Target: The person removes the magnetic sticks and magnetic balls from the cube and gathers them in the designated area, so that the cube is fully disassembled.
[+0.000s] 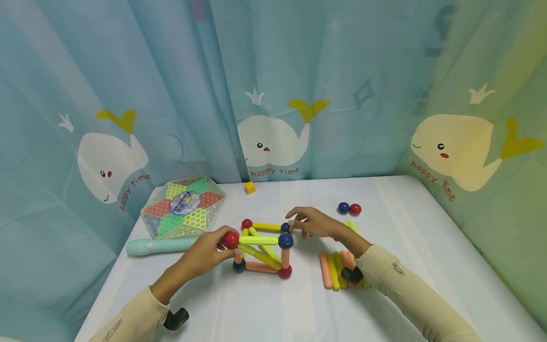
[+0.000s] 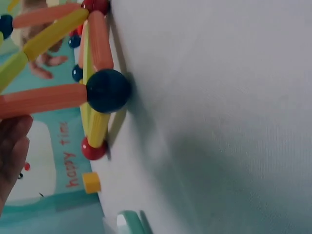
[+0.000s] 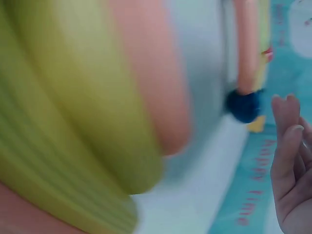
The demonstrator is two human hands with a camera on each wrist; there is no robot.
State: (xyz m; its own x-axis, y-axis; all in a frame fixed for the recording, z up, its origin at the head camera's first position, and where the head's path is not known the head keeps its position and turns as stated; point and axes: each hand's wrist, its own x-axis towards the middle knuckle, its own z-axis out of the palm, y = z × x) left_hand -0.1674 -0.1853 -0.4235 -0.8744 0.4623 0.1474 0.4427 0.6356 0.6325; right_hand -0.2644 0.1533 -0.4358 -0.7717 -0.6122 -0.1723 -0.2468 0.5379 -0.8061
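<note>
A frame of coloured rods and balls (image 1: 259, 241) stands on the table in the head view, with blue and red balls at its corners and yellow-green rods slanting across it. My left hand (image 1: 209, 248) grips its upper left corner, around the red ball (image 1: 231, 239). In the left wrist view, a lower blue ball (image 2: 108, 91) rests on the cloth and my left fingers (image 2: 14, 141) are on an orange rod (image 2: 44, 99). My right hand (image 1: 314, 222) hovers beside the far blue ball (image 1: 285, 227), fingers loosely bent with nothing between them.
Loose orange and yellow rods (image 1: 335, 270) lie under my right forearm. A blue ball (image 1: 344, 207) and a red ball (image 1: 355, 209) sit at the back right. A star-patterned game board (image 1: 164, 207), a mint-green tube (image 1: 166, 245) and a yellow cube (image 1: 249, 187) lie left and behind.
</note>
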